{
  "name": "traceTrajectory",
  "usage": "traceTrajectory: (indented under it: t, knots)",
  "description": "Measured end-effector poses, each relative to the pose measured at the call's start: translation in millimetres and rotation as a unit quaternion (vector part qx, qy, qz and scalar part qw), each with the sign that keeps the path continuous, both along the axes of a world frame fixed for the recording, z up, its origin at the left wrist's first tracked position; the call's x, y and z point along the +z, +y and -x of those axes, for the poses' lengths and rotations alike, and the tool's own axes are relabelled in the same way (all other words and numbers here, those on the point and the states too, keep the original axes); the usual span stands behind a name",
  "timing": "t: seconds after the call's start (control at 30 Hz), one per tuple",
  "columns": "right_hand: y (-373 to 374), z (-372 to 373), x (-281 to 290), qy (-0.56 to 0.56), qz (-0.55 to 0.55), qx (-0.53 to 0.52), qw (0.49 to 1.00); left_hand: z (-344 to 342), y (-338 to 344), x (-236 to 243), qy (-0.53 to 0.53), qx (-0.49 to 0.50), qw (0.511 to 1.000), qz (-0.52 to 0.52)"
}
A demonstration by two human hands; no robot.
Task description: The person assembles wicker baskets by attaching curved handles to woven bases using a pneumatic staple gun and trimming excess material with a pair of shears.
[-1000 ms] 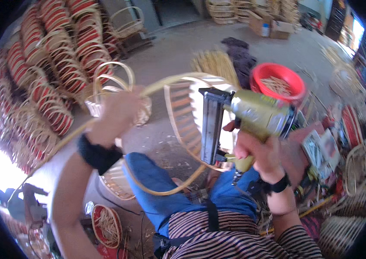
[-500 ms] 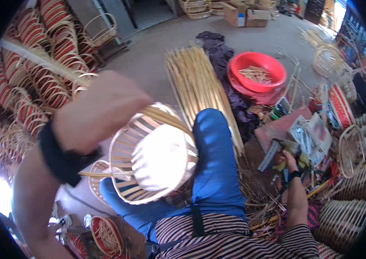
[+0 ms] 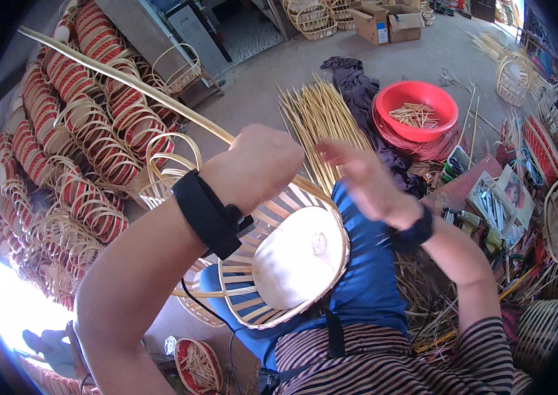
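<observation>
Grey floor, long bundle of straw-coloured strips, dark crumpled cloth, pinkish coil beneath a red basin, cardboard box at the far side, small red-sided basket of wood pieces at lower left.

A wide black wristband sits at nine o'clock, a narrower dark band towards four. Blue trousers meet a striped top around five.

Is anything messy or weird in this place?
Yes, a bit. A dark cloth lies crumpled on the floor, and loose strips lie tangled beside the blue trouser leg. The long pale strip pokes far past the slatted basket, so it looks lopsided. Nothing looks clearly broken.
</observation>
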State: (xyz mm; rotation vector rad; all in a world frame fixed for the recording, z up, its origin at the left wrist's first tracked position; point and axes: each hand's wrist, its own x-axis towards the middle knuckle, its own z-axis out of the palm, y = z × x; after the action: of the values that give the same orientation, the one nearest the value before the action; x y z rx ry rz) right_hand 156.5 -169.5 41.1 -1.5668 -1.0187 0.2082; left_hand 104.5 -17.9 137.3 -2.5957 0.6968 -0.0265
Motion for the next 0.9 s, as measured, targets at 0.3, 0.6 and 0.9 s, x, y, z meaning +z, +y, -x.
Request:
traceTrajectory:
  t: [0.3, 0.6, 0.9]
  knots:
    - [62, 16, -26, -0.164, -0.085, -0.082, 0.979, 50, 22, 98, -0.067, 0.111, 0.987, -0.097]
    - [59, 18, -18, -0.191, -0.064, -0.054, 0.978, 118, 48, 34, -0.226, 0.213, 0.936, 0.165]
    - [51, 21, -12, -0.127, -0.032, -0.01, 0.991, 128, 45, -18, -0.325, 0.208, 0.886, 0.256]
